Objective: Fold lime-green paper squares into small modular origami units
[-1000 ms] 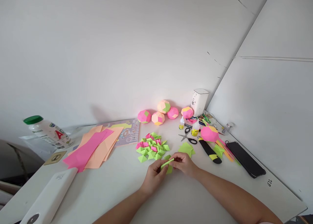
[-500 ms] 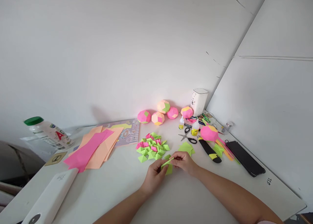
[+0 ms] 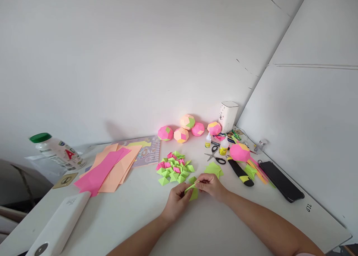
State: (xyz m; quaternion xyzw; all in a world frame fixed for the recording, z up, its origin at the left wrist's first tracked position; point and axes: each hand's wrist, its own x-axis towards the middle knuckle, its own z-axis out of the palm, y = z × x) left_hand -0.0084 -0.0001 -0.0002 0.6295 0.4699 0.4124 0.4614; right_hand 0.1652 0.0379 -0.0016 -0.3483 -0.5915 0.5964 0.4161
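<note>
Both my hands meet over the white table (image 3: 140, 218), pinching one small green paper piece (image 3: 192, 190). My left hand (image 3: 176, 202) grips its lower left side with closed fingers. My right hand (image 3: 210, 185) pinches its upper right edge, fingers pressed together. Just beyond my hands lies a pile of folded green and pink paper units (image 3: 173, 167). A small stack of green paper squares (image 3: 213, 169) rests right behind my right hand.
Pink and orange paper sheets (image 3: 107, 170) lie at left. Several paper balls (image 3: 181, 131) line the wall, another ball (image 3: 239, 152) at right. Scissors (image 3: 215, 157), glue bottles (image 3: 223, 147), a black-yellow knife (image 3: 240, 172), a phone (image 3: 281, 181), a white box (image 3: 228, 116), a green-capped bottle (image 3: 57, 149) and a white device (image 3: 60, 224) surround them.
My hands stay in place on the green piece; the fingers shift slightly along its fold. The view has barely moved.
</note>
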